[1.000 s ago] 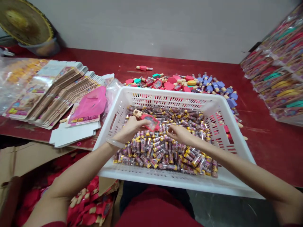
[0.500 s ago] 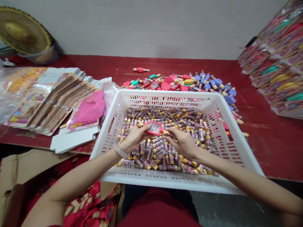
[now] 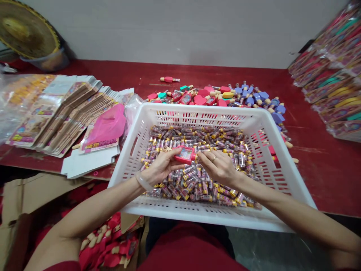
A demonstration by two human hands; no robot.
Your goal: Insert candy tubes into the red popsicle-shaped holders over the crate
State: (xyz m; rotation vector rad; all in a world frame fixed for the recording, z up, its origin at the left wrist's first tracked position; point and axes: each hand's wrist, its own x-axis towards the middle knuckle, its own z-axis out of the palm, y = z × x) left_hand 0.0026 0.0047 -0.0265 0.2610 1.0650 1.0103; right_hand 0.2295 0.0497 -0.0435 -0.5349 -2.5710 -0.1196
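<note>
Above a white plastic basket [image 3: 211, 217], my left hand [image 3: 162, 165] grips a red toy piece [image 3: 185, 154] with a picture on its face and a tan knob at its left end. My right hand [image 3: 218, 164], a ring on one finger, is closed at the piece's right end, on a small clear tube with a yellow cap, mostly hidden by the fingers. Many like tubes [image 3: 191, 184] with yellow caps fill the basket below both hands.
Behind the basket lie red pieces [image 3: 200, 99] and purple pieces [image 3: 263, 95]. Stacked printed cards [image 3: 62, 116] and a pink plastic piece [image 3: 108, 122] are at left. Bagged packs [image 3: 335, 82] stand right. An open carton [image 3: 31, 195] of red pieces sits below left.
My right hand's fingers have closed further around the tube at the red piece's right end. My left hand still grips the piece. The view has shifted slightly.
</note>
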